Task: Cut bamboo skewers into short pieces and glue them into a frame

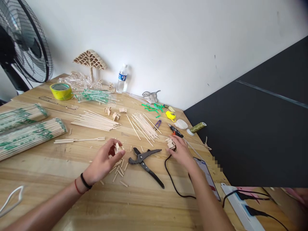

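Curled around a small cluster of short cut wooden sticks (117, 148) is my left hand (102, 162), a little above the table. Several loose short stick pieces (119, 171) lie below it. At the right, the thumb and fingers of my right hand (181, 150) close on a small bundle of short sticks (170, 143) at table level. Between the hands lies a black-handled cutter (144, 158) with its jaws apart. A glue gun (175, 130) rests just beyond my right hand.
Long sticks (145, 128) and another pile (96, 121) lie behind, with small stick assemblies (116, 116). Packed sticks (31, 138), yellow tape (61, 92), a water bottle (122, 78) and a stick-built tree (90, 62) stand around. A black cable (172, 183), phone (207, 175) and power strip (237, 205) are right.
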The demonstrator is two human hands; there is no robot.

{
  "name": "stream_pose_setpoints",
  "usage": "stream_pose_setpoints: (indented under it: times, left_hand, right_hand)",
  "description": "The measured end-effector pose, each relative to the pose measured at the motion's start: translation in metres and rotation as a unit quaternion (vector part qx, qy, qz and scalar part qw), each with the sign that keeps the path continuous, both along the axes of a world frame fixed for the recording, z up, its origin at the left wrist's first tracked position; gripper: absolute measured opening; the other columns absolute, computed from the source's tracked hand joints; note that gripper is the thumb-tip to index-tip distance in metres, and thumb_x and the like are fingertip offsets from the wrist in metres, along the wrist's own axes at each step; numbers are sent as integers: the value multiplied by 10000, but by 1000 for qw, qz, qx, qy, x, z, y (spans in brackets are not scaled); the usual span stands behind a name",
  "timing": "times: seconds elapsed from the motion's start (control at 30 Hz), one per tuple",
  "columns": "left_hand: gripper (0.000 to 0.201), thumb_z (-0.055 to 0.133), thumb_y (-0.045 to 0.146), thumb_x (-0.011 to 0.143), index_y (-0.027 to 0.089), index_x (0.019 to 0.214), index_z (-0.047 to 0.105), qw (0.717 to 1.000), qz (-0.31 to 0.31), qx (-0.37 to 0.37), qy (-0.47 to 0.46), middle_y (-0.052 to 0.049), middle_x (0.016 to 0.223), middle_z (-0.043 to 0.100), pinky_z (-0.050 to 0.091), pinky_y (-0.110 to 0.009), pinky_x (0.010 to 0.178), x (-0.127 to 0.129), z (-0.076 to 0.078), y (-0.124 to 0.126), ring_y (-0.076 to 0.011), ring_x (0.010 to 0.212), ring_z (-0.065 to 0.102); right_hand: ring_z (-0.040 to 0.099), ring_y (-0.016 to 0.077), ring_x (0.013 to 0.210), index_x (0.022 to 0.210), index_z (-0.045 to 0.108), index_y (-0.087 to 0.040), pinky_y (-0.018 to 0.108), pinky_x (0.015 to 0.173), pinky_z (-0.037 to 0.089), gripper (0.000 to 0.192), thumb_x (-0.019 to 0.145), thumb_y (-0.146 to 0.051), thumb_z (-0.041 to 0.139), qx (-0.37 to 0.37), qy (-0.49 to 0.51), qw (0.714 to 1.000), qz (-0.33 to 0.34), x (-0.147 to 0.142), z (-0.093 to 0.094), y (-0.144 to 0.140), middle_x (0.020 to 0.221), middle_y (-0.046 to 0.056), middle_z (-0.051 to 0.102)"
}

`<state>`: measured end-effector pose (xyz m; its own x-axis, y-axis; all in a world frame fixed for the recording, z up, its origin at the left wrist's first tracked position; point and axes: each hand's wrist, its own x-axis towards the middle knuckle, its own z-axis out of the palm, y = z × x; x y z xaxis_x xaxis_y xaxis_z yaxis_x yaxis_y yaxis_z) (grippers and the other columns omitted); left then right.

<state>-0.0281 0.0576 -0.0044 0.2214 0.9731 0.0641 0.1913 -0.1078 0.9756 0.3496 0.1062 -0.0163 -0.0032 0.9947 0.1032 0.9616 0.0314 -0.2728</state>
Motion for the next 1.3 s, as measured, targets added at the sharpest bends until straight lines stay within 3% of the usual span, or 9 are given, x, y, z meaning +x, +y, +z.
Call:
stream_pose_setpoints:
  times: [0.17,0.33,0.47,0.63,0.7,0.8,1.0,1.13,1.3]
  left_hand:
    - [332,594,503,920,192,1035,578,1000,7,1,7,28,769,495,391,-321,662,1,-1,2,-159,699,473]
    - [340,602,509,906,191,1024,581,1000,23,3,7,27,774,496,407,-320,672,-2,-3,6,-160,705,484]
    - [334,613,506,906,193,1023,592,999,38,11,5,38,744,486,389,-302,646,-5,-4,10,-154,686,473]
    - [347,637,513,904,193,1030,594,997,71,9,-6,57,701,457,347,-276,612,-10,-4,13,-142,654,455]
    - [357,640,515,906,189,1040,586,997,73,1,-16,65,688,440,336,-270,601,-11,-4,14,-137,641,444]
    - [373,637,523,911,185,1056,577,997,74,-2,-18,74,672,416,322,-265,587,-12,-6,15,-132,621,425]
    - [375,626,532,923,193,1074,575,997,80,-2,-7,75,673,423,307,-265,579,-12,-10,16,-130,611,421]
    - [394,614,557,924,196,1078,579,997,74,-9,9,66,684,440,311,-275,588,-10,-8,14,-139,626,434]
    - [406,606,567,923,193,1081,590,997,72,-4,22,52,705,461,325,-281,601,-10,-7,12,-153,664,459]
  right_hand:
    - [613,328,1268,1338,662,-202,472,1093,474,598,747,-107,667,-35,-17,999,12,24,8,20,1355,142,675]
    - [704,344,1052,1167,716,-173,478,946,549,426,743,-179,757,-12,-29,999,-8,13,23,27,1119,153,752]
    - [700,335,1079,1275,651,-191,483,943,546,462,844,-312,762,35,-19,999,23,-38,40,20,1201,156,723]
    - [715,231,1076,1271,671,-281,351,945,558,465,841,-342,836,8,8,983,181,-137,46,3,1212,46,732]
    - [689,266,1160,1317,653,-246,411,1019,534,491,867,-348,823,-7,7,970,243,-166,43,-1,1269,87,709]
    - [670,311,1199,1315,661,-204,468,1049,517,511,859,-355,834,-41,6,965,259,-186,35,-4,1262,130,708]
    - [478,317,1459,1561,431,-247,509,1190,412,880,811,-412,861,-80,59,970,221,-151,37,-13,1565,155,514]
    - [429,347,1485,1544,463,-250,539,1227,369,995,675,-346,938,-140,22,972,185,-110,38,-29,1578,144,490]
    - [518,337,1382,1419,577,-235,530,1189,420,773,710,-297,878,-155,10,971,181,-95,27,-45,1468,128,569]
